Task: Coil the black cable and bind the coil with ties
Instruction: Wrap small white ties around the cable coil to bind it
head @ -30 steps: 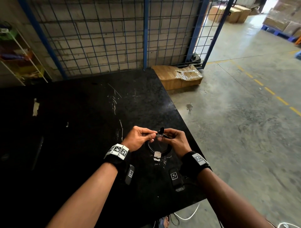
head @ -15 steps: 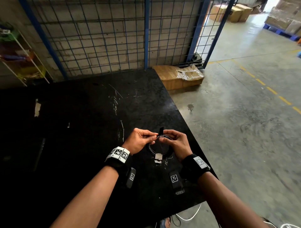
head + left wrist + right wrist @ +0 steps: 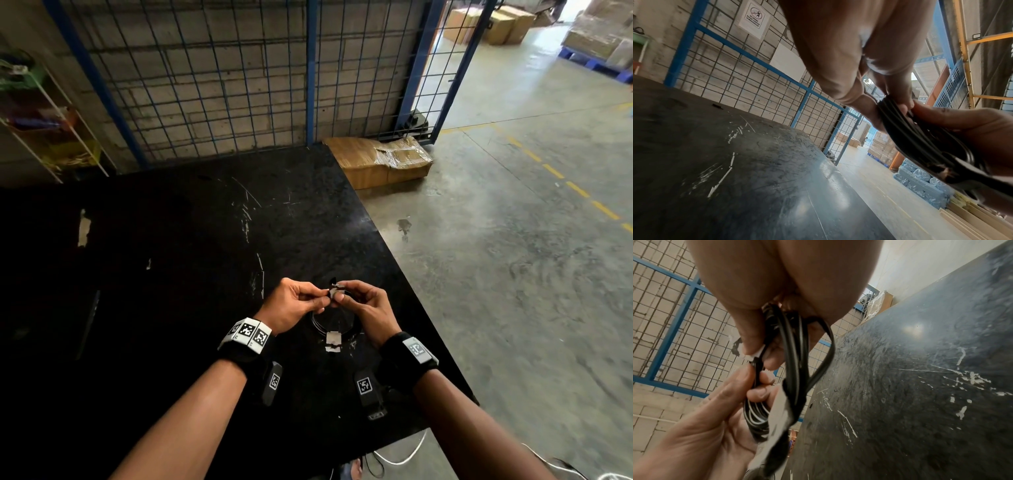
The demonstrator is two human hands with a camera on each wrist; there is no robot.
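Above the black table, toward its 4 o'clock corner, both hands are meeting over the coiled black cable. The left hand is pinching the far side of the coil with curled fingers, thumb and forefinger closing on the bundled strands; in the left wrist view the strands are running between its fingertips. The right hand is sitting at 3 o'clock of the left, touching it at the fingertips, its fingers curled round the same spot of the coil and nipping a small tie whose short black end is sticking up toward 12 o'clock. In the right wrist view the loops are hanging down from under that hand (one loop bulging out toward the table), and a pale tag is wrapping the bundle lower down. The near side of the coil, at 6 o'clock, is carrying that pale tag just over the tabletop. Whether the coil is touching the table I cannot tell. A cardboard box is lying on the floor at the table's 1 o'clock corner.
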